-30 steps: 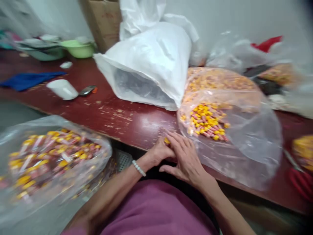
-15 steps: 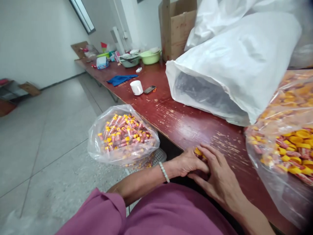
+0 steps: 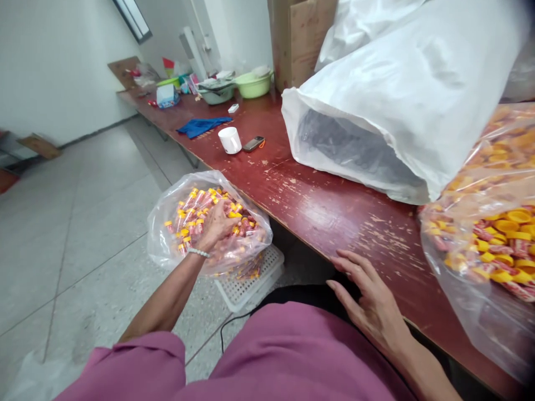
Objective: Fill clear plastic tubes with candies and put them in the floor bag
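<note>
My left hand [image 3: 217,225], with a beaded bracelet at the wrist, is over the clear plastic bag [image 3: 163,245] of small yellow-capped tubes [image 3: 196,200]. Its fingers reach among the tubes; whether they grip any is hidden. At the table's front edge, my right hand [image 3: 368,295] has its fingers apart and nothing in them. Another clear bag [image 3: 453,301], filled with yellow caps and red-wrapped pieces [image 3: 518,245], lies on the table to the right.
The red table [image 3: 317,211] bears a large white sack [image 3: 401,94], a white mug [image 3: 229,140], a phone [image 3: 253,143], a blue cloth [image 3: 203,127] and a green basin [image 3: 254,86]. A white crate [image 3: 246,289] stands under the left bag.
My left hand has left my right hand, where yellow-capped pieces showed between them, and moved left into the bag of tubes. My right hand is now empty and open.
</note>
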`<action>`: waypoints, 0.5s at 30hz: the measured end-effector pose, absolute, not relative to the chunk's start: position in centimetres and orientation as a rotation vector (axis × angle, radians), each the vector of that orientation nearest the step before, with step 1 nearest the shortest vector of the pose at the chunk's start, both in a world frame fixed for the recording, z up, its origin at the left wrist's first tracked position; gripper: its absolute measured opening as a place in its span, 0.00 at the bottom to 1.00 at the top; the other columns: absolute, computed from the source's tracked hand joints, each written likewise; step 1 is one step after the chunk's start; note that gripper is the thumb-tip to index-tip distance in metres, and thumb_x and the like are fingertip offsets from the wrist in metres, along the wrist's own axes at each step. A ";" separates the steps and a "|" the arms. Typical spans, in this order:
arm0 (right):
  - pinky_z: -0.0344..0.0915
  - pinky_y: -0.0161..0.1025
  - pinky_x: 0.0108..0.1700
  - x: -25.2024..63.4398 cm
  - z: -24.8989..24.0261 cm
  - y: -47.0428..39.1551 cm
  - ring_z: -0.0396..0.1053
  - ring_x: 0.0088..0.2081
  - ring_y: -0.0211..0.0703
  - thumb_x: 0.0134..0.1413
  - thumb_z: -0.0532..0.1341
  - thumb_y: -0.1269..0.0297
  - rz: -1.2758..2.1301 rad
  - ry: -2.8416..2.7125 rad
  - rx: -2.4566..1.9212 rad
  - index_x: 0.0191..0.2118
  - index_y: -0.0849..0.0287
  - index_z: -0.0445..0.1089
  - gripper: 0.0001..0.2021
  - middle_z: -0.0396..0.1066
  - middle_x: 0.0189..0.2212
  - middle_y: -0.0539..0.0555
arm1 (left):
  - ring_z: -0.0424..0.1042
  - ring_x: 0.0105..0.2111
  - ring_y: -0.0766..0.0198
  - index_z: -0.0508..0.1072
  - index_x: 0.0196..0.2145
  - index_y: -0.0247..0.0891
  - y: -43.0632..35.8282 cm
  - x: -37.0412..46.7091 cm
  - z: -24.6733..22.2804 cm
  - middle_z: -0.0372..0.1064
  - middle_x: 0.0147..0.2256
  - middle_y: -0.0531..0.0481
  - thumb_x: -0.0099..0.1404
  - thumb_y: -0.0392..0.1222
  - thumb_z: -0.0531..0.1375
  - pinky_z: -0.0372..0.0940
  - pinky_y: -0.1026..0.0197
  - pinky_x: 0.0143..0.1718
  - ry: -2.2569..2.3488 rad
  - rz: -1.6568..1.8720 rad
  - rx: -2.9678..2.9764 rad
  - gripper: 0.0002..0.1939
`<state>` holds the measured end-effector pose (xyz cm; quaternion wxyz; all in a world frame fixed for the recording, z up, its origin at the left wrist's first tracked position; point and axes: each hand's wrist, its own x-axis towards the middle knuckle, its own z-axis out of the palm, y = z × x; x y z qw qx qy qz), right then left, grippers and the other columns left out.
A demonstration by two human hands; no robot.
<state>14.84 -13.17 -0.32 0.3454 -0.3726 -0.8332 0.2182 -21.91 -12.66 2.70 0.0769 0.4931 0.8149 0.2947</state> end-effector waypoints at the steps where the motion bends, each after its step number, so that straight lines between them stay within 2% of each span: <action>1: 0.71 0.48 0.47 14.7 -0.4 -13.2 0.67 0.51 0.49 0.57 0.57 0.62 0.571 -2.162 -0.966 0.52 0.51 0.63 0.16 0.62 0.53 0.59 | 0.66 0.39 0.55 0.67 0.44 0.37 -12.9 -21.8 2.5 0.68 0.37 0.47 0.49 0.43 0.63 0.60 0.57 0.39 2.519 0.808 1.570 0.24; 5: 0.73 0.44 0.42 14.8 -0.5 -13.1 0.70 0.46 0.46 0.57 0.57 0.63 0.583 -2.154 -0.952 0.50 0.51 0.65 0.14 0.65 0.50 0.58 | 0.61 0.47 0.49 0.68 0.46 0.37 -14.6 -18.9 1.6 0.66 0.45 0.40 0.58 0.50 0.57 0.54 0.50 0.49 2.599 0.561 1.978 0.21; 8: 0.73 0.42 0.42 14.8 -0.4 -13.0 0.71 0.43 0.44 0.57 0.57 0.64 0.614 -2.162 -0.939 0.50 0.52 0.65 0.14 0.66 0.49 0.58 | 0.60 0.48 0.44 0.69 0.46 0.36 -16.6 -16.3 0.4 0.66 0.46 0.38 0.54 0.57 0.59 0.51 0.46 0.50 2.347 0.299 2.242 0.27; 10: 0.72 0.42 0.43 14.8 -0.3 -12.9 0.71 0.44 0.44 0.57 0.57 0.65 0.619 -2.171 -0.931 0.50 0.53 0.65 0.14 0.67 0.48 0.58 | 0.62 0.46 0.44 0.69 0.49 0.37 -17.5 -15.7 -0.3 0.68 0.45 0.38 0.54 0.53 0.60 0.51 0.44 0.49 2.253 0.170 2.291 0.27; 12: 0.72 0.41 0.43 14.8 -0.3 -12.9 0.71 0.44 0.43 0.57 0.57 0.65 0.626 -2.179 -0.923 0.49 0.53 0.65 0.13 0.67 0.47 0.58 | 0.65 0.44 0.47 0.69 0.50 0.38 -17.8 -16.0 -0.5 0.71 0.43 0.40 0.58 0.44 0.57 0.52 0.45 0.49 2.263 0.186 2.239 0.22; 15: 0.71 0.41 0.43 14.8 -0.1 -12.9 0.71 0.42 0.43 0.58 0.56 0.65 0.645 -2.181 -0.918 0.48 0.53 0.66 0.12 0.68 0.46 0.57 | 0.69 0.39 0.54 0.73 0.44 0.39 -17.1 -16.9 0.4 0.74 0.39 0.44 0.58 0.35 0.53 0.58 0.53 0.45 2.241 0.377 2.093 0.17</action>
